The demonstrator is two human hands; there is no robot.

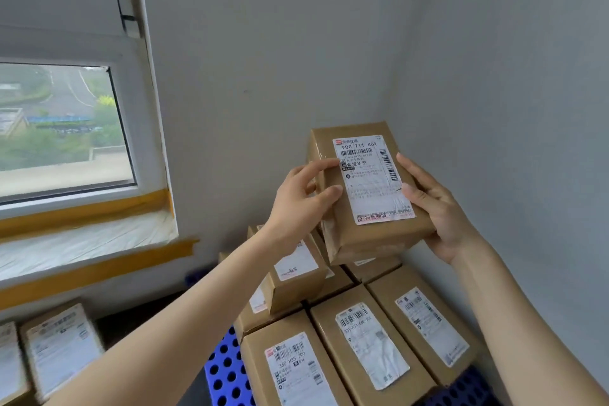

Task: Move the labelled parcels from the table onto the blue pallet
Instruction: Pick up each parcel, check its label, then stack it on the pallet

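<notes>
I hold a brown cardboard parcel [365, 194] with a white shipping label up in the air, in front of the grey wall corner. My left hand [303, 204] grips its left edge, thumb and fingers on the label side. My right hand [438, 208] grips the right edge and cups the underside. Below it, several labelled parcels [362, 336] are stacked close together on the blue perforated pallet [224, 372], with one smaller box [296, 270] lying on top of the stack.
Two more labelled parcels [56, 349] sit at the lower left. A window [62, 128] with yellow tape along its sill fills the left side. Grey walls meet in a corner right behind the stack.
</notes>
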